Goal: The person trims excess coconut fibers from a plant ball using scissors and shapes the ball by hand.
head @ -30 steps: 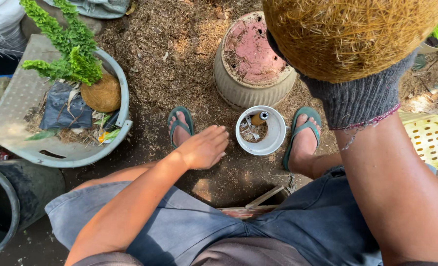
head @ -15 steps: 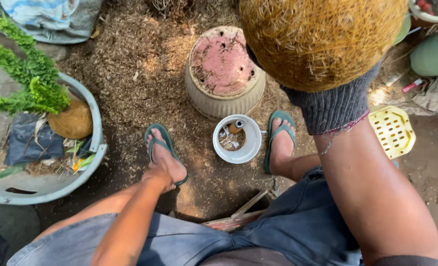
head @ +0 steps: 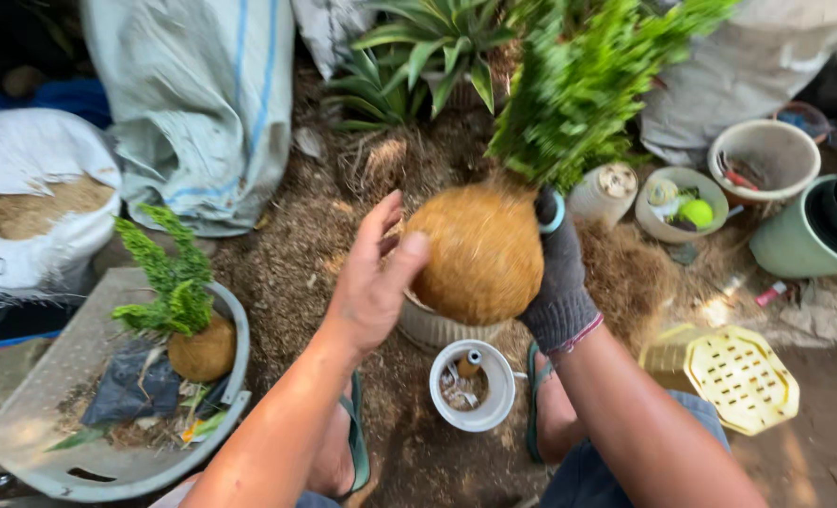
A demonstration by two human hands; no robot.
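**Up close: a fibre-wrapped plant ball between our two hands**

Right now we hold a round, brown fibre ball [head: 479,254] with a bushy green plant [head: 588,85] growing out of its top, lifted above the mulch-covered ground [head: 277,245]. Our right hand [head: 558,282], in a dark knitted glove, is closed around the ball's right side and carries it. Our left hand [head: 376,277] is bare and spread open, fingers loosely apart, its fingertips touching the ball's left side without gripping. Below the ball stands a small white cup [head: 472,386] holding bits and pieces, set between our sandalled feet. At the left, a grey basin [head: 108,466] holds a second, smaller plant ball [head: 202,350] with green fronds. A yellow perforated lid [head: 733,376] lies at the right, well apart from the hands.
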